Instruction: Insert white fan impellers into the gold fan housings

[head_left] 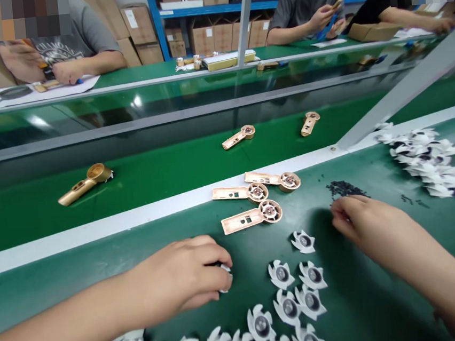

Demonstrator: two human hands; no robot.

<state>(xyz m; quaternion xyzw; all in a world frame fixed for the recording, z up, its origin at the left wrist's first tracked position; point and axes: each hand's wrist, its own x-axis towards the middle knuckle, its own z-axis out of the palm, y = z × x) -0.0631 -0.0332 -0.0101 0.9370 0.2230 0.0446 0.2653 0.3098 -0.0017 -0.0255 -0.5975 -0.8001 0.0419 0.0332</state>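
Cardboard cartons fill blue steel shelving beyond the line, and a co-worker's hand rests on the far bench. Nearer you, a green conveyor belt bears gold-coloured handled housings, and three more housings lie on the green table just ahead of your hands.

Your left hand is curled closed around a white fan rotor, with only a sliver showing past your fingers. Your right hand hangs just beside a scatter of small black parts, its fingers loosely drawn together; you cannot tell from this view whether they hold anything. More white rotors lie in loose rows below your hands, and a heap of them sits off to your right.

The rotors look light and stiff, though their thin blades could prove fragile, so the dark central hub seems the safest place to take hold. The black parts look tiny and easily scattered, so they would call for a fingertip pinch.
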